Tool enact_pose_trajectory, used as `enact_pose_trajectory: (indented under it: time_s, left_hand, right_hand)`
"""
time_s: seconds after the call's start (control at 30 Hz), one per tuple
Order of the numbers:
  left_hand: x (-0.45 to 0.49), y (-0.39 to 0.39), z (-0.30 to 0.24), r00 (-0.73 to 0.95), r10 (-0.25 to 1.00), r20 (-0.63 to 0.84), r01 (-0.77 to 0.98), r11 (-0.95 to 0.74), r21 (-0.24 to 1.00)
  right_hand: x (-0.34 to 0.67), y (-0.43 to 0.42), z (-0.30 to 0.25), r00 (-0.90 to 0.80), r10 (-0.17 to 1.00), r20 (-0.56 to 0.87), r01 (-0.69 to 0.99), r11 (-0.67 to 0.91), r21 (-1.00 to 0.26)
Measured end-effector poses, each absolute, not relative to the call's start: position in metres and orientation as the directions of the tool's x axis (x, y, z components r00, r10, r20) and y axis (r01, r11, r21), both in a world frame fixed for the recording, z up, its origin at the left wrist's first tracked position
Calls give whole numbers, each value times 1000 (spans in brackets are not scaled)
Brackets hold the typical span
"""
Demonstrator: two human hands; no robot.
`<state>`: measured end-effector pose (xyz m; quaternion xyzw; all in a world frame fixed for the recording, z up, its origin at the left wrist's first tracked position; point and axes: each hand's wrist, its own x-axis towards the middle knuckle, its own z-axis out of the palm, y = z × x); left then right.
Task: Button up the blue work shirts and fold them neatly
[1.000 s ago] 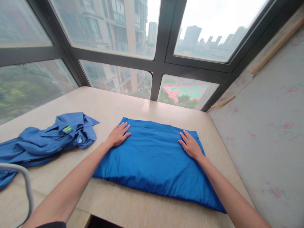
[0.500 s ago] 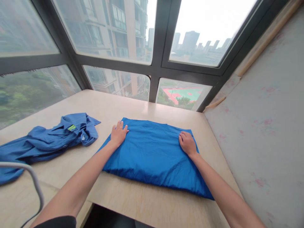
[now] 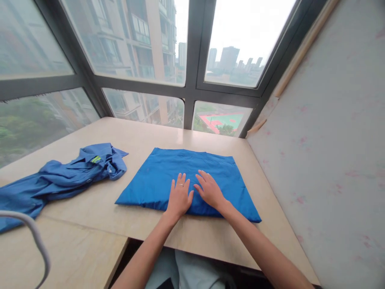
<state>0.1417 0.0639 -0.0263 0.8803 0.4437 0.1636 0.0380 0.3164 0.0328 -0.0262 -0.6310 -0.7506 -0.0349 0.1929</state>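
A folded bright blue cloth lies flat on the pale wooden tabletop in the middle of the view. My left hand rests palm down on its near middle, fingers stretched out, a ring on one finger. My right hand lies flat right beside it on the cloth, fingers spread; the two hands almost touch. Neither hand holds anything.
A crumpled blue shirt with a green patch lies at the left of the table. A white curved tube crosses the near left corner. Windows ring the far side; a floral-patterned wall stands close on the right. The table's near edge has a gap below.
Both hands slid from the cloth's left and right ends to its near middle, side by side. The cloth looks shorter front to back, and the view has pulled back from the table.
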Motion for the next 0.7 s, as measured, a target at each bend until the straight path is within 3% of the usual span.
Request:
enact_pose_trajectory:
  time_s: [0.1, 0.37, 0.7]
  left_hand:
    - [113, 60, -35, 514, 815, 266, 804, -566, 182]
    - [12, 88, -51, 396, 874, 284, 895, -436, 96]
    - [4, 90, -52, 257, 911, 322, 946, -305, 108]
  right_hand:
    - [289, -4, -36, -170, 926, 336, 941, 254, -223]
    - [340, -63, -66, -12, 947, 322, 978, 78, -192]
    - [405, -113, -74, 119, 969, 215, 986, -89, -143]
